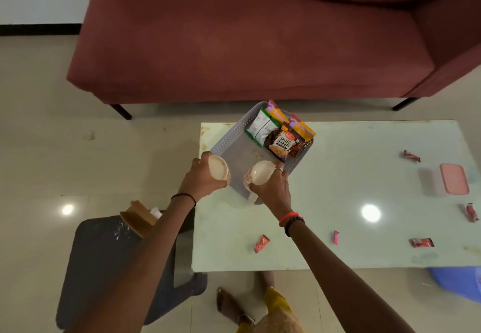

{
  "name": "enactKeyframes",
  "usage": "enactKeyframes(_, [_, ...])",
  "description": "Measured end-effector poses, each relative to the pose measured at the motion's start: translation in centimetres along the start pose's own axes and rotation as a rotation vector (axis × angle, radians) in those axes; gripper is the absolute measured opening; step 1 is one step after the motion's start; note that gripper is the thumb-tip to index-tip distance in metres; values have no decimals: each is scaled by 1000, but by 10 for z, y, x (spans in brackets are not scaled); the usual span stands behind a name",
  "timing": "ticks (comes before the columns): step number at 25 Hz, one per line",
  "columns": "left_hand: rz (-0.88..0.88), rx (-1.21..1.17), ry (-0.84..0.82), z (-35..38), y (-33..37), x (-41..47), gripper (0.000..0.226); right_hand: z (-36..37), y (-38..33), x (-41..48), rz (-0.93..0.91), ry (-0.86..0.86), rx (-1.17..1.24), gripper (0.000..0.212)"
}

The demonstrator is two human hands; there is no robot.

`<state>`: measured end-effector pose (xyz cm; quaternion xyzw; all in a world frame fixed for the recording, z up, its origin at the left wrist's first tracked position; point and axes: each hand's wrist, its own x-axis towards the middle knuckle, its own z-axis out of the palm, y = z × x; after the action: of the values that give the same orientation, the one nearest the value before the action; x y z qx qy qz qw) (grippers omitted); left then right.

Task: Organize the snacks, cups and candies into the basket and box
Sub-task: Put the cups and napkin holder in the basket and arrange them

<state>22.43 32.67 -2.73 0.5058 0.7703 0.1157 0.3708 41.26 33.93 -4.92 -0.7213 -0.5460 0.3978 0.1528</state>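
A grey perforated basket [229, 140] sits at the far left corner of the pale glass table [338, 189]. Several snack packets [279, 131] lie in its far end, among them salted peanuts [283, 142]. My left hand [201, 179] grips a paper cup [218, 167] at the basket's left rim. My right hand [272, 188] grips a second paper cup [260, 172] over the basket's near end. Red and pink candies lie loose on the table: [261, 243], [336, 237], [422, 242], [471, 212], [412, 156]. A clear box with a pink lid [454, 182] stands at the right.
A maroon sofa [247, 33] stands behind the table. A dark stool [104, 267] with a cardboard piece [139, 218] is at my left. A blue tub [458, 283] pokes out under the table's right corner. My feet [229, 304] are below the near edge.
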Motion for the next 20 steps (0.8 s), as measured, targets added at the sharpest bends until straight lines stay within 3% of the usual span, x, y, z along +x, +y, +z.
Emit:
enactKeyframes(11, [88, 141, -30, 70, 54, 162, 88, 5, 37, 95, 11, 33, -4, 93])
enactKeyframes(20, [113, 113, -69, 107, 52, 208, 84, 9, 61, 117, 50, -26, -43, 95])
